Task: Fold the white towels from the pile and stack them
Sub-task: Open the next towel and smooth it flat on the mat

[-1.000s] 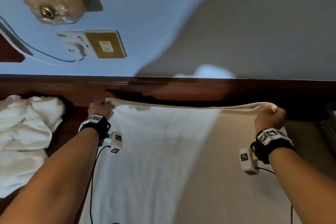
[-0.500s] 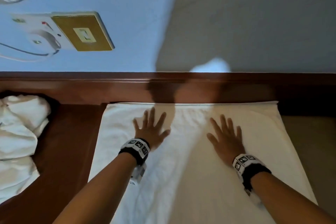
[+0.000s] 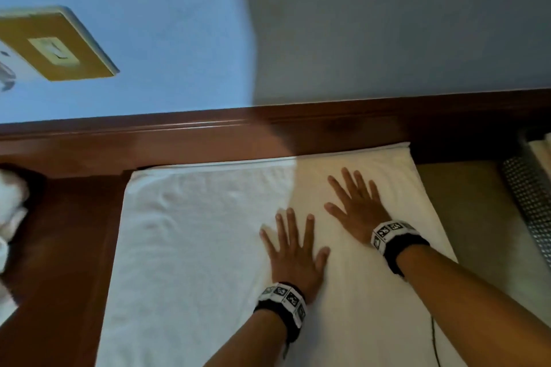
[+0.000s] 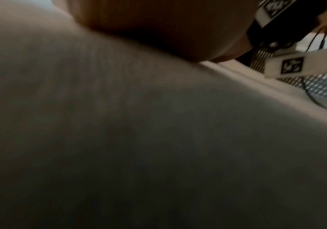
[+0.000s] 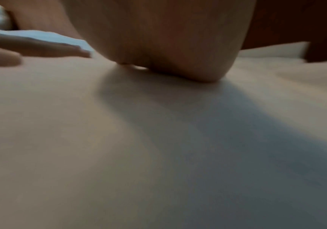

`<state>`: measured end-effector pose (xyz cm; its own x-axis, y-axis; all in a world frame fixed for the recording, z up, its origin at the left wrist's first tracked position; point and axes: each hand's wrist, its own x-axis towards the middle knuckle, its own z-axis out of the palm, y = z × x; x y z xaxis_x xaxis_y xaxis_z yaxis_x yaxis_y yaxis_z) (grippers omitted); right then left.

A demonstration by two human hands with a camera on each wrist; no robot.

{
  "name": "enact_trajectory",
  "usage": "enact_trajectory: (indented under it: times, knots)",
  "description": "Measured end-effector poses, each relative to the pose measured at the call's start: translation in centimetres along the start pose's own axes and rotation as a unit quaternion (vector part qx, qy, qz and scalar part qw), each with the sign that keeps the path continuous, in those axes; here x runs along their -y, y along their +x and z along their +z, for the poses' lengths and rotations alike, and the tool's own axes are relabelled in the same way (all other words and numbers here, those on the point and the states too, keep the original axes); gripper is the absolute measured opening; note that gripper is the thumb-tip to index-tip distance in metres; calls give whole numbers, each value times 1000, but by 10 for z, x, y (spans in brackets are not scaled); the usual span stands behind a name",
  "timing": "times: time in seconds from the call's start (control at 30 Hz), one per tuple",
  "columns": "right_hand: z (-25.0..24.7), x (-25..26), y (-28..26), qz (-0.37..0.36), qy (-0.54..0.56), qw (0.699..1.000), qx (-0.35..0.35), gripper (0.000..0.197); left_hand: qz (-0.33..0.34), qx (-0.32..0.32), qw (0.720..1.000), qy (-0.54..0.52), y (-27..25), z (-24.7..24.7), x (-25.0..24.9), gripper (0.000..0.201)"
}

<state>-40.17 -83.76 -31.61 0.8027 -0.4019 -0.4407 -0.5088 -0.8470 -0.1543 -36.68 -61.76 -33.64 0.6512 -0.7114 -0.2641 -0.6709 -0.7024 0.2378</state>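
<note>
A white towel (image 3: 193, 232) lies spread flat on the dark wooden table (image 3: 68, 232), its far edge along the wall ledge. My left hand (image 3: 293, 250) lies flat on it with fingers spread, right of the towel's middle. My right hand (image 3: 357, 205) presses flat a little farther and to the right, close beside the left. Neither hand holds anything. A crumpled pile of white towels (image 3: 10, 211) sits at the far left edge. The right wrist view shows my right palm (image 5: 168, 38) on the towel (image 5: 158, 139) and the left hand's fingers (image 5: 31, 46).
A perforated metal basket (image 3: 530, 202) stands at the right, also seen in the left wrist view as the basket (image 4: 325, 86). A raised wooden ledge (image 3: 208, 134) runs along the wall behind the towel. A brass switch plate (image 3: 56, 48) is on the wall.
One second ago both hands gripped the towel's far edge; they let go and laid flat on it. Since half a second ago both have slid right, the left one nearer me.
</note>
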Motion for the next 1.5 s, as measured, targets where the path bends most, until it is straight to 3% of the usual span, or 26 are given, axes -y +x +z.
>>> enact_trajectory:
  times: [0.17, 0.27, 0.3, 0.33, 0.4, 0.47, 0.5, 0.53, 0.63, 0.7, 0.73, 0.8, 0.87, 0.9, 1.03, 1.13, 1.2, 1.27, 1.37, 1.4, 1.5]
  knots:
    - [-17, -85, 7, 150, 50, 987, -17, 71, -5, 3, 1000, 14, 9, 7, 0, 75]
    - [-26, -112, 3, 322, 125, 938, -29, 79, -19, 16, 999, 21, 10, 7, -2, 77]
    - [-27, -110, 0, 343, 116, 931, -51, 80, -22, 17, 999, 25, 11, 7, -2, 77]
    - [-26, -105, -3, 318, 91, 940, -86, 79, -23, 19, 999, 26, 12, 7, -2, 78]
    - [-21, -87, -9, 148, 37, 982, -109, 73, -24, 24, 999, 29, 12, 6, -2, 78]
    - [-12, -77, -13, -4, 1, 1000, -31, 71, -26, 28, 999, 33, 12, 5, -3, 77]
    - [-9, -79, -14, -14, -2, 1000, -4, 73, -27, 29, 999, 33, 12, 5, -3, 77]
    - [-10, -88, -10, 19, 12, 1000, -4, 76, -27, 33, 999, 33, 12, 4, -3, 77]
    - [-27, -124, -2, 221, 85, 972, -4, 76, -32, 50, 998, 38, 13, 0, -5, 76]
    - [-38, -132, -8, 283, 90, 955, -1, 75, -38, 64, 996, 44, 13, -2, -6, 76]
    - [-37, -129, -17, 264, 71, 962, -26, 75, -42, 70, 996, 46, 13, -2, -6, 76]
    - [-20, -113, -50, 148, 65, 986, -50, 78, -45, 75, 995, 46, 13, -3, -8, 75]
    - [12, -99, -92, 66, 60, 996, 1, 76, -43, 78, 995, 49, 14, -8, -7, 74]
    - [28, -97, -115, 69, 53, 996, 17, 72, -43, 83, 995, 47, 15, -9, -7, 74]
    - [73, -119, -192, 215, 86, 973, -22, 64, -46, 78, 995, 31, 21, -8, -6, 72]
    - [101, -118, -250, 238, 107, 965, -28, 63, -56, 84, 994, 30, 21, -11, -7, 72]
    - [120, -114, -290, 243, 140, 957, -75, 60, -80, 96, 992, 27, 12, -13, -22, 71]
    - [136, -114, -323, 248, 209, 930, -173, 52, -107, 101, 989, 17, -9, -12, -52, 69]
    - [150, -111, -359, 264, 368, 843, -291, 18, -61, 99, 993, -18, -72, 0, -113, 65]
    - [152, -111, -368, 273, 426, 813, -289, 14, -23, 89, 995, -36, -98, 7, -134, 60]
    - [163, -117, -391, 321, 508, 741, -298, 27, 72, 46, 992, -97, -170, 25, -190, 33]
